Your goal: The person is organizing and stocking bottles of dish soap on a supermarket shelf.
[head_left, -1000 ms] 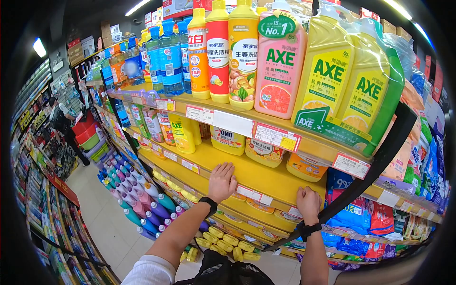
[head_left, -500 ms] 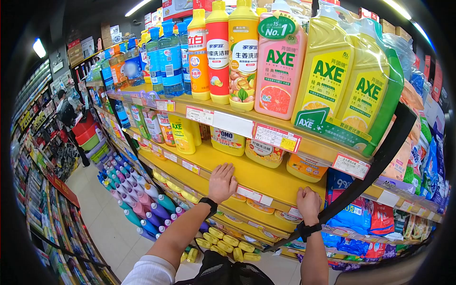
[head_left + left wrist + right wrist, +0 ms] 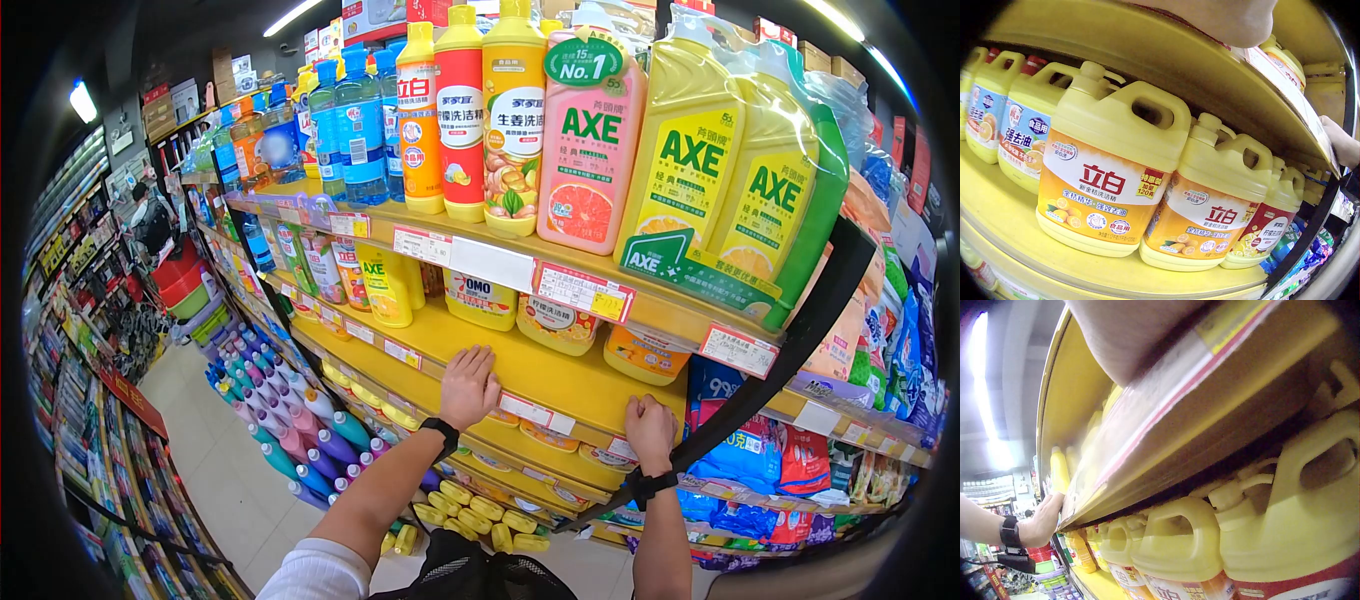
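My left hand [image 3: 470,388] rests on the front edge of a yellow shelf [image 3: 560,385], fingers extended and close together, holding nothing. Farther right along that same edge, my right hand [image 3: 650,428] rests with its fingers loosely bent and no item in it. Behind the hands stand a yellow OMO bottle [image 3: 480,298], a lemon dish-soap jug [image 3: 556,322] and an orange-labelled jug [image 3: 643,350]. Beneath the left hand, the left wrist view shows large yellow dish-soap jugs [image 3: 1107,187] on the shelf below. A price strip [image 3: 1166,400] runs under the right hand in the right wrist view.
The upper shelf holds a pink AXE bottle [image 3: 588,140], yellow AXE bottles [image 3: 690,160] and blue bottles [image 3: 358,130]. A black strap [image 3: 790,350] slants down past the right hand. Colourful bottles [image 3: 300,410] stand on the floor at left. A person [image 3: 152,225] is in the aisle.
Both hands stay where they were on the shelf edge. In the aisle at left, the other person has shifted position slightly to the right.
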`<state>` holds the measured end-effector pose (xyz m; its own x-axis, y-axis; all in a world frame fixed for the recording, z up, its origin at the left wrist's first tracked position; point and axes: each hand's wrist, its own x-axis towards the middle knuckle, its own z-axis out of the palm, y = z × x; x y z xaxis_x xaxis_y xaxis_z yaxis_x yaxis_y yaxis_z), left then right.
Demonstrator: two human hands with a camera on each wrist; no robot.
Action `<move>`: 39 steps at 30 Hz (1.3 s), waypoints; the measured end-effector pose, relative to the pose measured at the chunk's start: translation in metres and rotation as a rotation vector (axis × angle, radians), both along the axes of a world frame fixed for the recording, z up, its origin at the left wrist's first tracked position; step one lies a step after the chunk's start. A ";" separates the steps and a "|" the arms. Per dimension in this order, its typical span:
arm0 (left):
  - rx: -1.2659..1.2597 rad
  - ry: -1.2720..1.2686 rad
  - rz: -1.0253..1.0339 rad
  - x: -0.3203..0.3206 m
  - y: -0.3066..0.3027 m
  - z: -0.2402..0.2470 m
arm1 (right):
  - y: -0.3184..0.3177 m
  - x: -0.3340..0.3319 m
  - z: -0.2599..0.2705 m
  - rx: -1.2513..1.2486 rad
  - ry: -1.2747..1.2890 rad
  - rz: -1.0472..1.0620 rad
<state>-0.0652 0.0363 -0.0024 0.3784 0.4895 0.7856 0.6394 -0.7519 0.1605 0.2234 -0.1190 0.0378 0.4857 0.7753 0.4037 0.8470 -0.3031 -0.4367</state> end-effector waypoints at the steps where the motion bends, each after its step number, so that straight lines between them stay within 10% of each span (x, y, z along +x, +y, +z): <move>1: 0.004 0.001 0.001 0.000 0.000 0.000 | 0.000 -0.001 0.001 0.001 0.002 0.001; 28: -0.093 0.066 -0.032 -0.005 0.001 0.004 | 0.001 0.001 -0.003 0.011 -0.004 -0.012; 39: 0.241 0.194 0.030 0.006 0.037 0.129 | 0.002 0.004 -0.008 0.017 0.008 -0.007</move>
<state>-0.0592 0.0731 0.1267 0.5206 0.3107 0.7952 0.6632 -0.7338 -0.1474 0.2270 -0.1172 0.0302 0.4944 0.7648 0.4130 0.8413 -0.3014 -0.4488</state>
